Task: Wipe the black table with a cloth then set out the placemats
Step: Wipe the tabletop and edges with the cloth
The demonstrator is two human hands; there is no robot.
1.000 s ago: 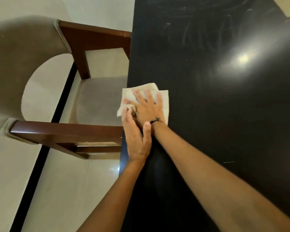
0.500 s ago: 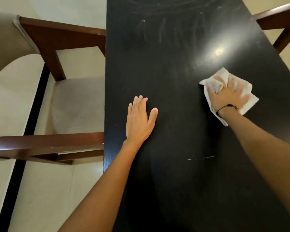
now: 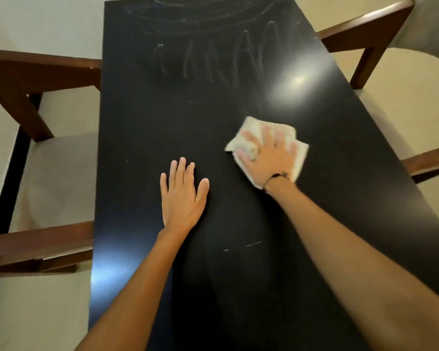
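Wiping black table (image 3: 162, 127), mid-frame.
Right hand (image 3: 269, 158) flat on cloth (image 3: 299, 158), fingers spread; left hand (image 3: 181, 196) flat on bare top, fingers nearly together, thumb out.

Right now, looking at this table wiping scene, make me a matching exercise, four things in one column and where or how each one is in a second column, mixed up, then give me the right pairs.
Things
1. folded white cloth
2. left hand
3. right hand
4. brown wooden chair with beige seat

Places or states
A. flat on the bare glossy black table, fingers straight, holding nothing
B. pressed onto the cloth, fingers spread
C. beside the table's left edge
D. under a palm, right of the table's middle

Pairs: 1-D, 2-A, 3-B, 4-C
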